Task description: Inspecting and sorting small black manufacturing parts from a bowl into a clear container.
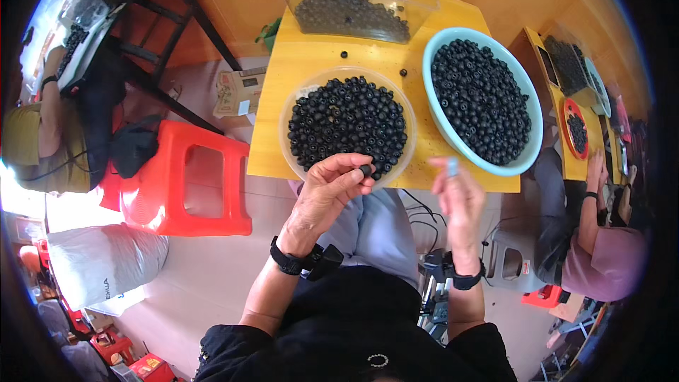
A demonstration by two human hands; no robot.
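Black bead (366, 170) pinched in left hand (327, 191); right hand (460, 205) blurred, grip unclear.

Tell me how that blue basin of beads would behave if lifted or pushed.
The blue basin is probably heavy to lift, since black beads fill much of it. Tilted, it would likely spill, as the beads look round and loose. Pushed rightward, it might tip: in this view its rim reaches past the right edge of the yellow table.

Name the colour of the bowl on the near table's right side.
The bowl is pale blue; head view.
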